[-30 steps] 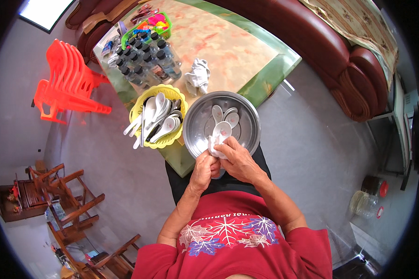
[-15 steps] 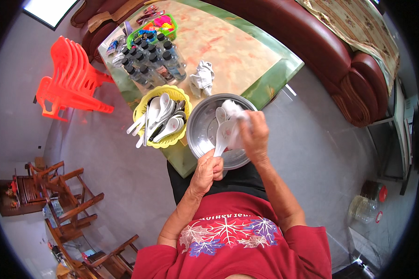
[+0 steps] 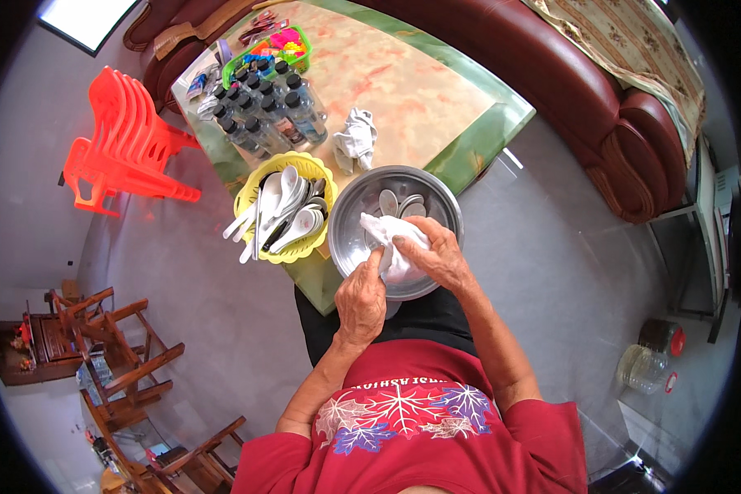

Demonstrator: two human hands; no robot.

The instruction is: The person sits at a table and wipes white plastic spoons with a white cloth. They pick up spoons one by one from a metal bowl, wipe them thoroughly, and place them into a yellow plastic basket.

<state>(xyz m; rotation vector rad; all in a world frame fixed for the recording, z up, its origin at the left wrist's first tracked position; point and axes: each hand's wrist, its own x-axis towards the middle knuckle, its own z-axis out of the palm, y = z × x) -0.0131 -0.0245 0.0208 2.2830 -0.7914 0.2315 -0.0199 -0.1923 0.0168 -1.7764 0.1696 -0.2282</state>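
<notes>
— What sits along the worktop [image 3: 469,148] edge?
— Yellow basket [image 3: 259,251] of white spoons at nine o'clock, bare floor beyond. Steel bowl [image 3: 354,247] overhangs the edge, spoons inside.
— The hands?
— Left hand [image 3: 361,300] and right hand [image 3: 438,255] both grasp a white cloth [image 3: 391,239] over the bowl.

white cloth [image 3: 397,243], crumpled, over steel bowl [image 3: 350,218]

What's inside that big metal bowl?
Inside the metal bowl, a few white spoons lie at the far side. The left hand, right hand and white cloth cover the rest.
</notes>
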